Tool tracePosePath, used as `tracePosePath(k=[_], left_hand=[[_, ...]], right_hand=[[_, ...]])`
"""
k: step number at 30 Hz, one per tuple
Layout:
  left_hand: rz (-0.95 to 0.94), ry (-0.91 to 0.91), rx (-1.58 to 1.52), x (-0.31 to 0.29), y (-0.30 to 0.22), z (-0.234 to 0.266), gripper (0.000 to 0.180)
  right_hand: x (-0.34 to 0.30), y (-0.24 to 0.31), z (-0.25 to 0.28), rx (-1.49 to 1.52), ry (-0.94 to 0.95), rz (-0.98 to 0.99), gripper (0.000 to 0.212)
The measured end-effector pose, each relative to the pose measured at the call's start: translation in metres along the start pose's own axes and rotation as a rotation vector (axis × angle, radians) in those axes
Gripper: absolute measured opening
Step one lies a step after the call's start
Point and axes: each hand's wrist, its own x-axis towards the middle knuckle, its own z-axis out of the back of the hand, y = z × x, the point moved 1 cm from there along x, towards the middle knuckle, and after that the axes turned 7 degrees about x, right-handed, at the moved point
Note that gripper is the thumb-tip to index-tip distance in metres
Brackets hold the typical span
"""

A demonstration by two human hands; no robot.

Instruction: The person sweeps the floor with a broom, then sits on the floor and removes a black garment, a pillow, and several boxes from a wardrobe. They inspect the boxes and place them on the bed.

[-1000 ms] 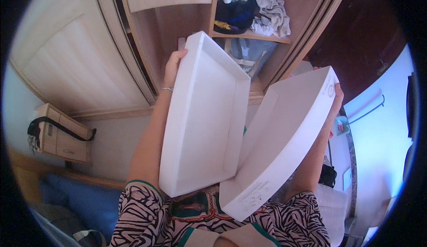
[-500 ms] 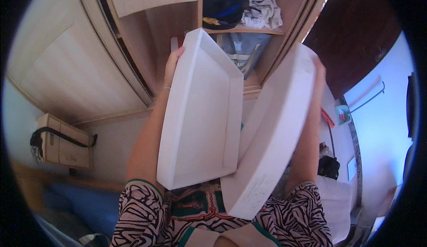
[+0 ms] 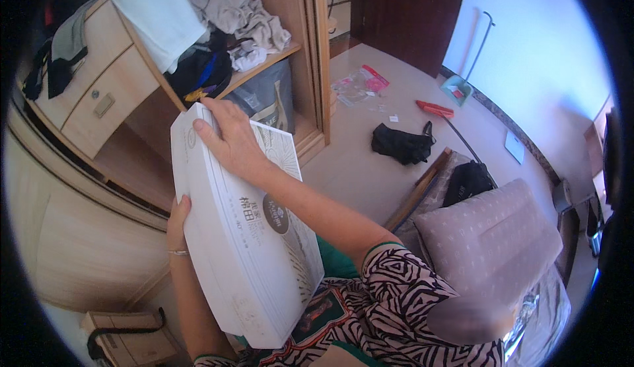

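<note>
A long white cardboard box (image 3: 228,235) with printed plant patterns is tilted on its side in front of my body, its lower end near my lap. The lid and base seem to be fitted together; the seam is hard to make out. My left hand (image 3: 177,225) grips its left side, with the thumb over the edge and the other fingers hidden behind. Across the upper far end lies my right hand (image 3: 231,139), its thumb and fingers wrapped over the box's edge. The inside of the box does not show.
An open wardrobe (image 3: 316,70) holds crumpled clothes (image 3: 247,27) above a grey bag (image 3: 264,96). Black cloth (image 3: 403,144), a red object (image 3: 434,109) and plastic wrappers (image 3: 360,89) lie on the floor. A cushion (image 3: 492,235) is at right; a green dustpan (image 3: 456,89) stands by the wall.
Half a second ago each hand held one separate white half of the box, open inside. Now both hands are on one box, turned and further left. The view has swung right.
</note>
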Motion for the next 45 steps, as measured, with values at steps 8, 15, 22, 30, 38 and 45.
tracePosePath(k=[8,15,22,30,38,45], left_hand=[[-0.169,0.105,0.140,-0.024,0.002,-0.026,0.063],[-0.260,0.002,0.435,-0.056,-0.048,-0.069,0.068],[-0.450,-0.062,0.665,-0.073,-0.053,-0.091,0.084],[-0.448,-0.112,0.625,-0.072,-0.018,-0.032,0.080],[-0.286,-0.224,0.321,-0.098,0.040,0.017,0.058],[0.219,-0.357,-0.087,-0.130,0.105,0.080,0.065]], right_hand=[[0.002,-0.006,0.020,0.005,-0.112,-0.070,0.047],[0.001,0.019,0.020,-0.027,-0.171,0.043,0.043],[-0.009,0.021,0.023,-0.010,-0.174,-0.021,0.039],[-0.128,0.043,0.011,0.017,0.107,0.008,0.049],[-0.219,0.049,-0.003,-0.023,0.570,-0.046,0.057],[-0.228,0.037,-0.049,0.015,0.969,-0.238,0.058]])
